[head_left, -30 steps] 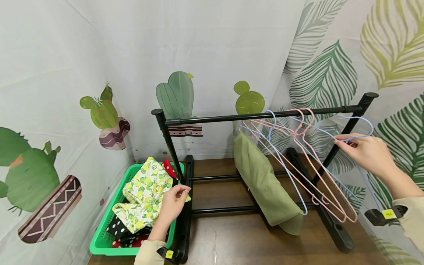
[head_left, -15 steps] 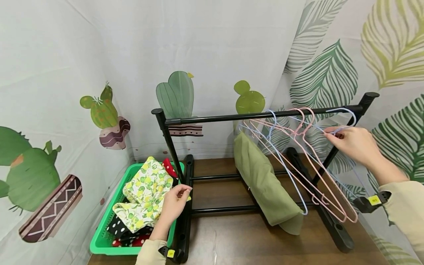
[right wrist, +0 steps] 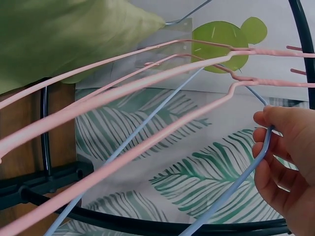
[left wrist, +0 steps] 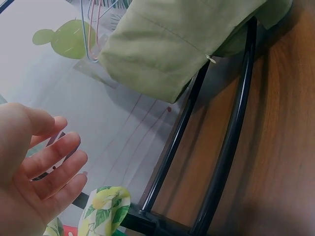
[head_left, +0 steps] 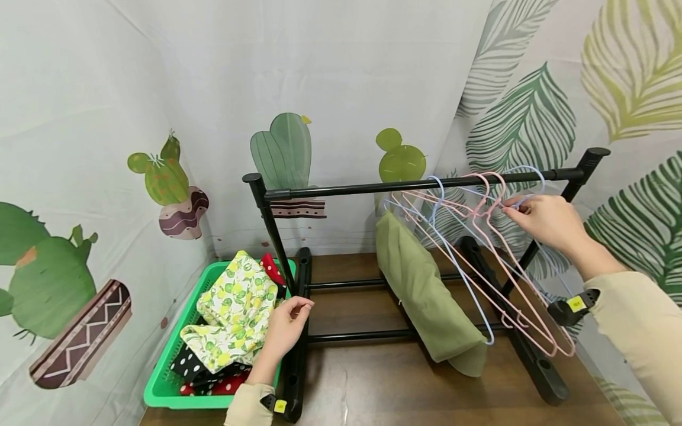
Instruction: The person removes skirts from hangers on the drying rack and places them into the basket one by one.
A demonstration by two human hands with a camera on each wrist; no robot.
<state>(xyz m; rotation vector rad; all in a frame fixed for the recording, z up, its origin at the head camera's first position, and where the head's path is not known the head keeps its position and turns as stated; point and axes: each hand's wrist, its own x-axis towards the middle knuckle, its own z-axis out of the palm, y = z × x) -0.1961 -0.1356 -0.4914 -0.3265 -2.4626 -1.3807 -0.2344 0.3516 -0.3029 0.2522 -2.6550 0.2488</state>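
Note:
My right hand (head_left: 551, 222) pinches a light blue hanger (right wrist: 221, 201) near its neck, at the right end of the black rack. The hanger's hook (head_left: 542, 179) is up at the rack's top bar (head_left: 351, 190). Just left of it hang pink hangers (head_left: 524, 275). Further left, an olive-green cloth (head_left: 426, 296) with a small zip pull hangs with another blue hanger (head_left: 458, 269). My left hand (head_left: 285, 328) holds nothing, its fingers loosely curled, beside a lemon-print cloth (head_left: 234, 307) at the rack's left post.
A green basket (head_left: 160, 384) at the left holds the lemon-print cloth over black and red dotted cloths (head_left: 229, 386). Two lower black rails (head_left: 357, 338) cross above the brown table (head_left: 383, 384). A printed curtain (head_left: 346, 71) stands behind the rack.
My right hand has moved left with the blue hanger, bringing its hook from beyond the right post to the top bar. My left hand has shifted slightly right.

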